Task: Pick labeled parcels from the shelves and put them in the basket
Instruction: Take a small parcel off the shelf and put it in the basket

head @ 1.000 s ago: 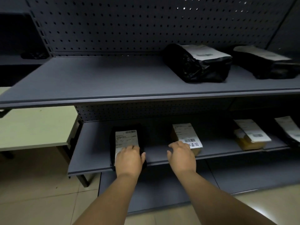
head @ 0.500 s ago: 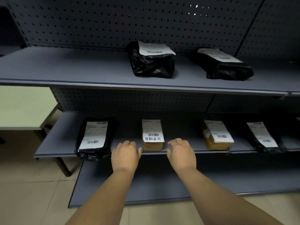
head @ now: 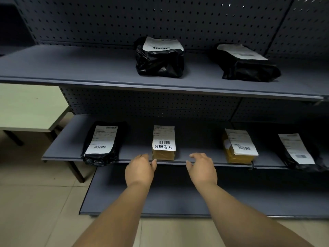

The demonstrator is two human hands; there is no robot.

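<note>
A small brown box parcel (head: 163, 155) with a white label and handwritten characters sits at the front of the middle shelf (head: 135, 153). My left hand (head: 139, 171) hovers just left of it, fingers relaxed and empty. On the other side, my right hand (head: 202, 168) is spread apart from the box, also empty. A black bag parcel (head: 100, 157) lies further left on the same shelf. A yellow-brown parcel (head: 239, 155) and another black bag parcel (head: 299, 157) lie to the right. No basket is in view.
Two black bag parcels (head: 160, 63) (head: 249, 68) rest on the upper shelf (head: 71, 68). A pale table (head: 30, 107) stands left of the shelving. The bottom shelf (head: 178, 198) lies below my forearms. Tiled floor (head: 35, 202) spreads at lower left.
The view shifted right, bringing the brown box between my hands. My left hand left the black bag parcel; both hands now flank the brown box.
</note>
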